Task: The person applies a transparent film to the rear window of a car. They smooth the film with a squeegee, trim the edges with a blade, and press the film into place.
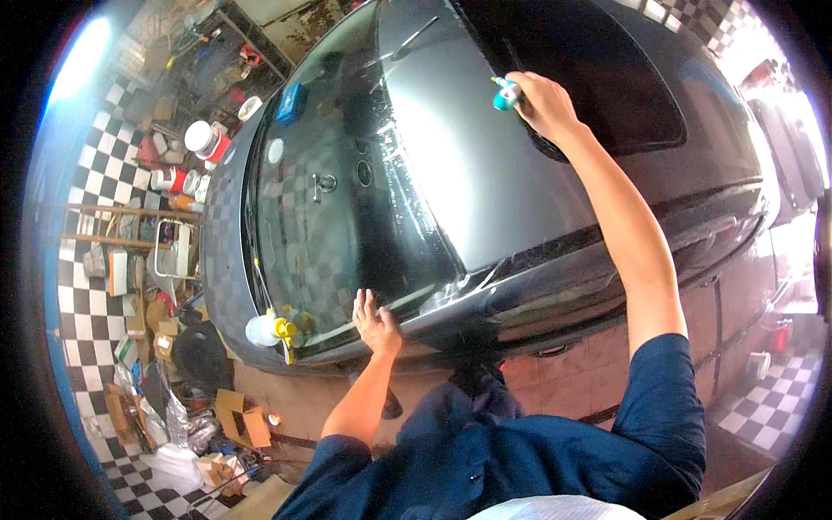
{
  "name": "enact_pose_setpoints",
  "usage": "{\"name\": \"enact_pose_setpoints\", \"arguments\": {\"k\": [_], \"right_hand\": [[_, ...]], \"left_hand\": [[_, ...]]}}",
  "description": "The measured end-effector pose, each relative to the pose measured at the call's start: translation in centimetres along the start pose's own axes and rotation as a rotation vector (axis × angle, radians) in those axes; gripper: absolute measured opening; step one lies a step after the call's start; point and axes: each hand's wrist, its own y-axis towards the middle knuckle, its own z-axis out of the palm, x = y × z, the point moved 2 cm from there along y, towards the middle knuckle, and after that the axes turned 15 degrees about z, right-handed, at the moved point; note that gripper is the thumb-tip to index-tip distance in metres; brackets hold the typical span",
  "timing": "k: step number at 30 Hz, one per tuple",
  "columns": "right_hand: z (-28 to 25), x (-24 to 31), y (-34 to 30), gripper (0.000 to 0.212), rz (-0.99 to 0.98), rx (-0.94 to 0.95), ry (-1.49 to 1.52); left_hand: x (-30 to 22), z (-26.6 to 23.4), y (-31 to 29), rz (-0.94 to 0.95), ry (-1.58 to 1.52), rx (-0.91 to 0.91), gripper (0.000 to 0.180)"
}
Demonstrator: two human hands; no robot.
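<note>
Holds right arm [626, 208] stretched far forward, slightly bent, with right hand [544, 104] curled in a grip, well ahead and to the right of left hand [378, 328]. Holds left arm [359, 394] in shorter reach, with fingers [360, 305] extended forward, slightly parted. Shows backs of both hands.
</note>
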Motion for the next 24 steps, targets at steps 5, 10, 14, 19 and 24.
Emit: {"name": "enact_pose_setpoints", "arguments": {"k": [5,10,14,19,24], "right_hand": [[9.3,6.9,0.1,0.018,-0.018,0.103,-0.209],[12.3,21.0,-11.1,0.012,-0.444,0.44,0.05],[9.6,17.3,-3.8,0.016,-0.205,0.535,0.058],[8.0,6.7,8.3,0.024,0.083,-0.007,-0.325],[15.9,17.7,-5.0,0.012,-0.409,0.309,-0.122]], "left_hand": [[0.1,0.5,0.4,0.03,0.006,-0.01,0.048],[-0.1,-0.2,0.2,-0.019,0.017,0.017,0.048],[-0.4,-0.7,0.1,-0.002,0.018,0.0,0.049],[-0.5,-0.5,0.7,0.023,-0.003,-0.016,0.05],[0.0,-0.6,0.3,-0.028,-0.018,-0.008,0.052]]}}
